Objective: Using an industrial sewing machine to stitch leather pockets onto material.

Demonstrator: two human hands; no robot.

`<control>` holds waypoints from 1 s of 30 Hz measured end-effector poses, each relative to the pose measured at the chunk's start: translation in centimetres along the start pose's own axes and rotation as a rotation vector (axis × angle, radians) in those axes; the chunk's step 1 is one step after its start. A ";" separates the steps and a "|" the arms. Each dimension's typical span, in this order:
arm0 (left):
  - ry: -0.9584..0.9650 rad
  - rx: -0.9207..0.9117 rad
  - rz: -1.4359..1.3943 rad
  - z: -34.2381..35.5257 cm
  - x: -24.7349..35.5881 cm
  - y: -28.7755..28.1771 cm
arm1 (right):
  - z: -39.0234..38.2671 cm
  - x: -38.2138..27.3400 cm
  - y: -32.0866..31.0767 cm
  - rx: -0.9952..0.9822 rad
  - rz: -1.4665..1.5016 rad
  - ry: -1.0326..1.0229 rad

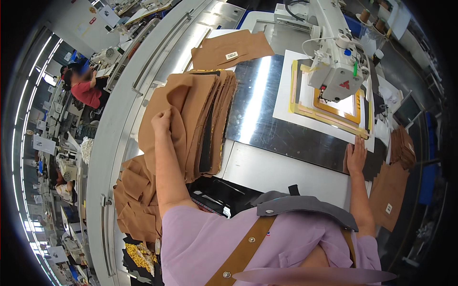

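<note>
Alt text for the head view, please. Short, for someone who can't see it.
A person's left hand grips the raised top sheet of a thick brown stack, while their right hand lies, fingers extended, by the near corner of a yellow-taped frame under a white sewing machine head. A co-worker in red is in the left background.

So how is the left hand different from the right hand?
The left hand has its fingers curled on the top layer of the brown cloth stack; the right hand has its fingers stretched out.
The left hand is at the cloth; the right hand is over the dark board, by a corner of the yellow-taped frame.
Both hands are bare.
</note>
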State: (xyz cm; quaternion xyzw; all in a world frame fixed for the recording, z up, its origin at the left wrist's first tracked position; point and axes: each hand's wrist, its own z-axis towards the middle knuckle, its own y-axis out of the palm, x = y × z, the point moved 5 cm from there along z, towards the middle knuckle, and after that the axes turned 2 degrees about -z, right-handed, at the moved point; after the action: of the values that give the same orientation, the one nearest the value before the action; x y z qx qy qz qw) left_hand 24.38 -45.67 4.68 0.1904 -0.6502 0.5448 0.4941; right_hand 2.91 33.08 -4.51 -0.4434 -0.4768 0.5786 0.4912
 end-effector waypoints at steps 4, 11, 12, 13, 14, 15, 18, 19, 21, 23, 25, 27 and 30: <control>-0.102 -0.379 -0.910 -2.6 3.4 5.7 | -4.5 0.2 1.5 0.025 -0.002 0.073; 0.315 -1.222 -0.474 -26.6 18.2 16.6 | -9.0 -5.8 -3.2 -0.050 0.310 0.010; 0.352 -1.357 -0.485 -29.6 17.8 18.1 | -8.9 -6.1 -3.7 -0.005 0.431 -0.023; 0.854 -1.242 -0.390 -31.9 16.9 19.4 | -8.9 -6.0 -4.2 0.047 0.551 -0.058; 0.894 -1.315 -0.320 -34.1 16.6 20.3 | -8.7 -5.0 -4.5 0.055 0.531 -0.014; 0.941 -1.381 -0.247 -35.9 16.2 20.6 | -8.6 -3.7 -4.2 0.008 0.877 0.161; 1.227 -1.322 -0.069 -37.9 13.3 20.9 | -8.8 -0.9 -5.1 -0.010 1.235 0.474; 1.241 -1.344 -0.077 -38.0 12.7 21.0 | -9.0 0.0 -5.3 -0.010 1.251 0.585; 1.103 -1.510 -0.264 -37.8 12.4 20.7 | -9.6 2.0 -4.6 0.038 1.225 0.618; 1.109 -1.281 -0.219 -35.9 13.0 20.4 | -9.0 2.5 -4.3 0.139 1.012 0.340; 1.020 -0.973 -0.149 -33.2 13.6 20.3 | -7.7 0.3 -6.1 0.158 0.764 0.278; 1.037 -0.639 -0.010 -29.9 13.5 20.8 | -5.9 -3.0 -7.2 0.018 0.713 0.247; 0.956 -0.550 0.249 -27.4 12.8 21.7 | -3.3 -5.6 -6.4 0.112 0.402 0.002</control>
State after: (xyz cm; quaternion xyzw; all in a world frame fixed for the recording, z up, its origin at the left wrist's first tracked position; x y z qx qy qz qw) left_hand 13.59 -10.14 1.99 -0.2916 -0.4898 0.4352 0.6970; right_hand 7.82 28.33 1.53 -0.5021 -0.3456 0.6901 0.3901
